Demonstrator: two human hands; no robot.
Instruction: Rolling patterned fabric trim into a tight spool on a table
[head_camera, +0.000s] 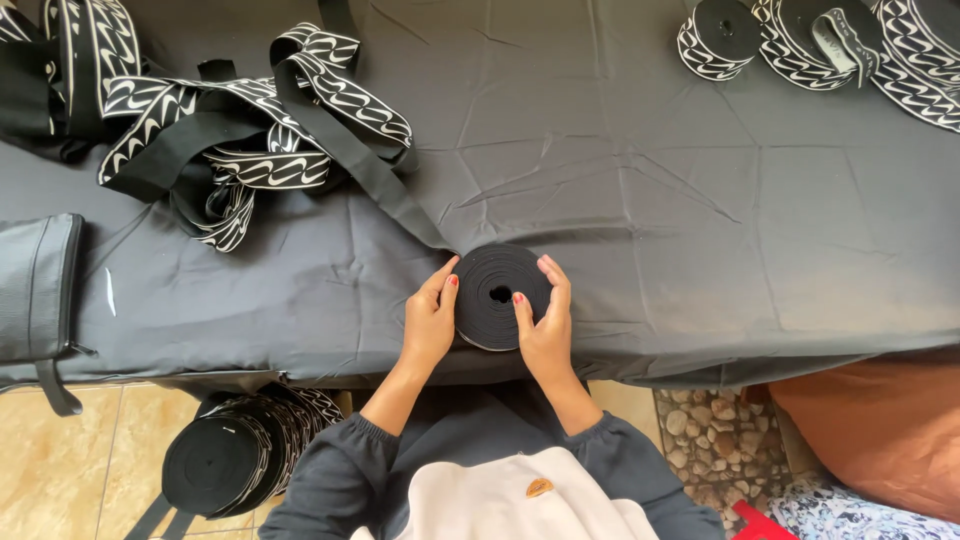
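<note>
Both hands cup a black roll of band (497, 297) at lower centre; the left hand (430, 322) braces its side, the right hand (545, 325) presses fingers on its face, seemingly keeping the coil tight; its tail runs to a loose patterned heap (240, 130) upper left; finished rolls (790, 35) sit upper right.

The woven black band roll (497, 297) is looking matt and ribbed; the cloth covering the surface (650, 230) is lying creased, faintly sheened.
</note>
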